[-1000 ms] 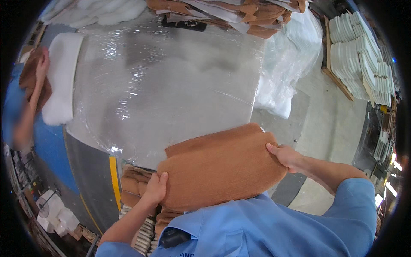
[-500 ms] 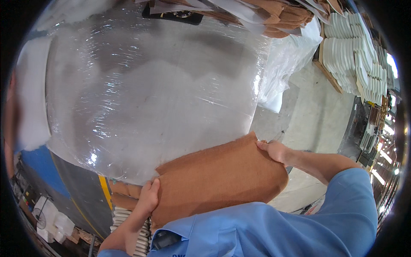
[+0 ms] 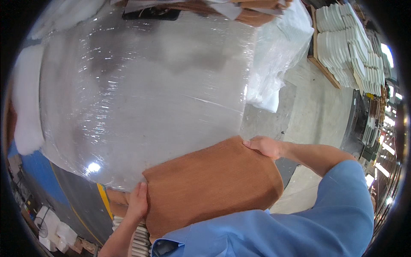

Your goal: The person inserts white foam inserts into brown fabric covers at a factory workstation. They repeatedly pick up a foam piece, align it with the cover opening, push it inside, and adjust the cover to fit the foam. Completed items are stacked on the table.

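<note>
Between my hands is a brown fabric-covered panel (image 3: 209,184) with a rounded right end, held close against my blue shirt. My left hand (image 3: 139,201) grips its left edge, the thumb along the side. At the upper right corner my right hand (image 3: 263,147) pinches the panel, thumb on top and the other fingers partly hidden beneath. The panel's far edge lies along the near side of a large table (image 3: 180,115) covered in shiny clear plastic film. My shirt hides the panel's near edge.
Brown and white sheet pieces (image 3: 257,10) and a dark flat object (image 3: 152,14) lie on the table's far side. Plastic-wrapped white material (image 3: 269,81) hangs at its right. White curved panels (image 3: 338,47) stand stacked on a wooden pallet. White padding (image 3: 28,98) is at left.
The panel and both hands have shifted slightly left, and the panel shows more of its face. My view has moved a little, so the table sits further left.
</note>
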`<state>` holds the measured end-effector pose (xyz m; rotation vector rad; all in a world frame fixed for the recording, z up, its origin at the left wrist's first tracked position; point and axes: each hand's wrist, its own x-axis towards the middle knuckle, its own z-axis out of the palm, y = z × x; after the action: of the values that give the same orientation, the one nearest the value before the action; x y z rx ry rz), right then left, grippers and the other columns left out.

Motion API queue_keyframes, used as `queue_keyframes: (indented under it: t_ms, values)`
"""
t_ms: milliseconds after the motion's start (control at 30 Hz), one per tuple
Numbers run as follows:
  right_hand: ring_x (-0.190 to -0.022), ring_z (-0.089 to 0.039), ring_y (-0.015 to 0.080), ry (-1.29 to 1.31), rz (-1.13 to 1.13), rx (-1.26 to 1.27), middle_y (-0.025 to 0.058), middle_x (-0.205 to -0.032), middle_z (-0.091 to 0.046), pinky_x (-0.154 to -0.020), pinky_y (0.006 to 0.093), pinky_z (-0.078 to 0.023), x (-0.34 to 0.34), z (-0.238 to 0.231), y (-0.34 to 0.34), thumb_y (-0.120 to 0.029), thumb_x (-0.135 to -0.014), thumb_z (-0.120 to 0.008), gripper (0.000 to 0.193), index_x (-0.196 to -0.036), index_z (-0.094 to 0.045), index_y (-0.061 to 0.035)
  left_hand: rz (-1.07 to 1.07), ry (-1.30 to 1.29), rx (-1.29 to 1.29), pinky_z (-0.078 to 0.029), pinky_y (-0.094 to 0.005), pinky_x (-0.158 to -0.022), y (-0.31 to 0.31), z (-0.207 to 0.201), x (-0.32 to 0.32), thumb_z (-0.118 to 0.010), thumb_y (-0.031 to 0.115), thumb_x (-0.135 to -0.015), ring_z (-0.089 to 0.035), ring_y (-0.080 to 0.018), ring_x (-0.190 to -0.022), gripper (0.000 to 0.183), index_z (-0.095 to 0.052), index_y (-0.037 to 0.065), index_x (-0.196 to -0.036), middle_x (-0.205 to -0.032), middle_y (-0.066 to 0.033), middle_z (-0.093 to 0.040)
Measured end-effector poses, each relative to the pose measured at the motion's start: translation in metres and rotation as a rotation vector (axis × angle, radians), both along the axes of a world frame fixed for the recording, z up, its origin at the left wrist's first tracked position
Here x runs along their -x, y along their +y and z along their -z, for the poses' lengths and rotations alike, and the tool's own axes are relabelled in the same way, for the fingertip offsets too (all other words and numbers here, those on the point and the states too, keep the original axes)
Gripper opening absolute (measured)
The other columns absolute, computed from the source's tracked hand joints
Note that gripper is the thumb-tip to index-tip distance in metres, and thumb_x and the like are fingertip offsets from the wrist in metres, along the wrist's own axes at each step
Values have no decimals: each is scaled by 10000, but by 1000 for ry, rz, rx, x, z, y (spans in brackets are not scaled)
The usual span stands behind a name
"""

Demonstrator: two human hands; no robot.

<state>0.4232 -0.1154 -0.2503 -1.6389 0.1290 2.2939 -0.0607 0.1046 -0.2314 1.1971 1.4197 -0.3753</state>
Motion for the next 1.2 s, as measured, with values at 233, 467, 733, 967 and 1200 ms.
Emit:
queue_keyframes:
  t_ms: [233, 467, 733, 967, 1200]
  values:
    - [-1343, -616, 308, 42, 299, 33, 189, -1616, -487, -1118, 490, -512, -22, -26, -9, -687, -1066, -496, 881, -1634, -375, -25, -367, -173, 280, -525, -379, -1044, 10, -40, -30, -415, 472, -1161, -660, -225, -1242, 594, -602, -29, -1420, -1356, -150, -697]
    - [-1330, -617, 357, 8, -61, -110, 243, -1639, -436, -1110, 527, -506, -12, -125, -48, -673, -1066, -512, 913, -1668, -304, -20, -386, -93, 160, -544, -379, -993, -27, -85, -22, -552, 410, -1132, -658, -209, -1174, 505, -554, 4, -1432, -1334, -105, -672]
    - [-1253, -664, 357, -412, -75, 20, 209, -1374, -688, -1058, 499, -524, 21, -51, -23, -593, -1074, -545, 706, -1402, -674, 19, -215, -27, 40, -394, -247, -610, -17, -56, -26, -557, 378, -1134, -487, -55, -710, 346, -649, 45, -1163, -834, 48, -558]
    - [-1280, -653, 325, -394, -1, -13, 208, -1390, -686, -1086, 460, -502, 14, -63, 7, -595, -1085, -529, 711, -1372, -692, 35, -268, -214, -93, -482, -300, -807, -29, -33, -7, -525, 336, -1148, -585, -127, -917, 358, -646, 9, -1234, -1019, -37, -647]
    - [-1230, -638, 231, -570, 679, -765, 144, -1287, -717, -1093, 399, -471, -1, -96, 64, -677, -1122, -329, 778, -1300, -693, -13, -582, -826, -565, -439, -396, -1156, -55, -105, -7, -669, 201, -1064, -574, -233, -1325, 610, -401, 11, -1579, -1475, -123, -571]
